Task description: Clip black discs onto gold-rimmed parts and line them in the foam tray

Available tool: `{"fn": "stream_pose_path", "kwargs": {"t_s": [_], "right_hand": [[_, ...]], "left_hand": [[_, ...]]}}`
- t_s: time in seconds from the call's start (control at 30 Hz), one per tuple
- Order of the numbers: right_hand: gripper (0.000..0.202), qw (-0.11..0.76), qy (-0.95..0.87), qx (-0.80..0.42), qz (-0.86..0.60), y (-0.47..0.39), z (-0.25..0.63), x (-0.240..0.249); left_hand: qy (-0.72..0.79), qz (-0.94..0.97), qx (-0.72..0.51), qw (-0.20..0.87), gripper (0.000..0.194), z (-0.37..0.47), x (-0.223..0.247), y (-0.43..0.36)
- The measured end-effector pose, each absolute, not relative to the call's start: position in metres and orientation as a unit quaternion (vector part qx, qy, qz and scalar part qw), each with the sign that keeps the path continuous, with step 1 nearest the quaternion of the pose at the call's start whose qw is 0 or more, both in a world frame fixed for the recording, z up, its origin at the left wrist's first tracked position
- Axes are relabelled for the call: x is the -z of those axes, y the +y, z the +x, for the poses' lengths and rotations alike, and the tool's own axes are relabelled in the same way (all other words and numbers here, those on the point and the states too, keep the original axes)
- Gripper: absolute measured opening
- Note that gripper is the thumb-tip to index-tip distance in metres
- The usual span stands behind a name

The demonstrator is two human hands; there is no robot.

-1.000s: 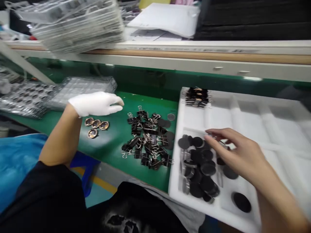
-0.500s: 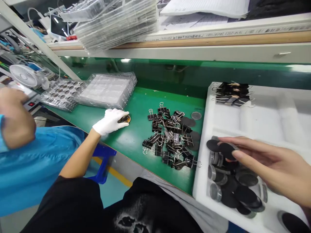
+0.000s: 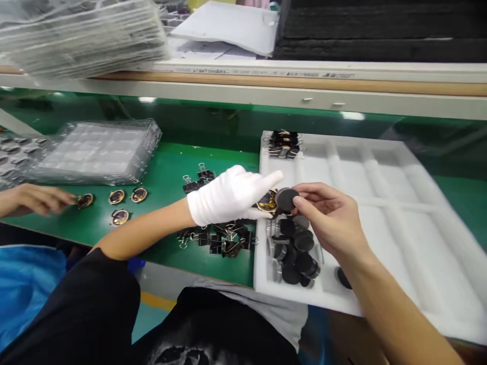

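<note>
My left hand (image 3: 238, 196), in a white glove, holds a gold-rimmed watch head (image 3: 267, 202) between thumb and fingers. My right hand (image 3: 329, 210), bare, pinches a round black-faced disc (image 3: 286, 199) by its edge. The disc is held right beside the watch head; whether they touch, I cannot tell. Under both hands, a heap of similar black and clear discs (image 3: 304, 241) fills a compartment of the white foam tray (image 3: 384, 203). Black binder clips (image 3: 230, 238) lie on the green table, partly hidden by my left forearm.
Three watch heads (image 3: 120, 217) lie to the left, near a co-worker's hand (image 3: 41, 199) at another watch head (image 3: 85, 201). Clear plastic trays (image 3: 95, 152) are stacked behind them. Clipped pieces (image 3: 284, 144) sit in the tray's far left corner. A shelf edge (image 3: 228, 86) runs across the back.
My left hand has carried the watch head rightward from the table to the foam tray. My right hand has lifted a disc from the heap. The view has turned right.
</note>
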State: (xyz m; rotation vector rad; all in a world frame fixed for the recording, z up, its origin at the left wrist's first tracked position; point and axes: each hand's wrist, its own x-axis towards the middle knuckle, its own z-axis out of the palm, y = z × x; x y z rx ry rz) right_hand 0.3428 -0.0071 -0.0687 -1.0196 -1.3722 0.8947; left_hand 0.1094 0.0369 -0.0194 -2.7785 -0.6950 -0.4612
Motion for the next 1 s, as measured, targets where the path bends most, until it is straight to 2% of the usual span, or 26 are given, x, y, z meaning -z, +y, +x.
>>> {"fn": "stream_pose_path", "kwargs": {"t_s": [0.07, 0.13, 0.27, 0.37, 0.43, 0.5, 0.57, 0.7, 0.8, 0.93, 1.0], "right_hand": [[0.02, 0.619, -0.641, -0.228, -0.392, -0.005, 0.347, 0.069], [0.032, 0.604, -0.717, -0.117, -0.328, -0.002, 0.353, 0.07], [0.036, 0.534, -0.799, -0.097, -0.258, 0.003, 0.358, 0.069], [0.037, 0.55, -0.752, -0.162, -0.326, 0.001, 0.352, 0.068], [0.038, 0.529, -0.687, -0.298, -0.398, -0.001, 0.348, 0.069], [0.033, 0.479, -0.612, -0.455, -0.434, -0.003, 0.346, 0.068], [0.027, 0.459, -0.542, -0.549, -0.44, -0.002, 0.346, 0.067], [0.025, 0.499, -0.444, -0.599, -0.441, 0.002, 0.353, 0.063], [0.024, 0.493, -0.426, -0.607, -0.455, 0.005, 0.357, 0.062], [0.027, 0.484, -0.455, -0.591, -0.458, 0.007, 0.358, 0.066], [0.027, 0.486, -0.466, -0.587, -0.45, 0.008, 0.358, 0.068]], "left_hand": [[-0.219, -0.948, 0.196, 0.12, 0.068, 0.12, 0.027, 0.043], [-0.218, -0.942, 0.23, 0.114, 0.07, 0.124, 0.032, 0.048], [-0.204, -0.938, 0.258, 0.106, 0.065, 0.127, 0.036, 0.052], [-0.182, -0.948, 0.245, 0.092, 0.055, 0.133, 0.03, 0.049], [-0.167, -0.963, 0.199, 0.074, 0.048, 0.133, 0.021, 0.048], [-0.172, -0.972, 0.149, 0.063, 0.05, 0.126, 0.008, 0.052], [-0.218, -0.967, 0.113, 0.063, 0.051, 0.111, -0.006, 0.06], [-0.352, -0.935, -0.023, 0.033, 0.049, 0.084, -0.018, 0.072], [-0.334, -0.933, -0.136, 0.024, 0.055, 0.083, -0.005, 0.063], [-0.296, -0.938, -0.137, 0.121, 0.044, 0.095, 0.023, 0.043], [-0.284, -0.942, -0.131, 0.124, 0.036, 0.096, 0.028, 0.043]]}}
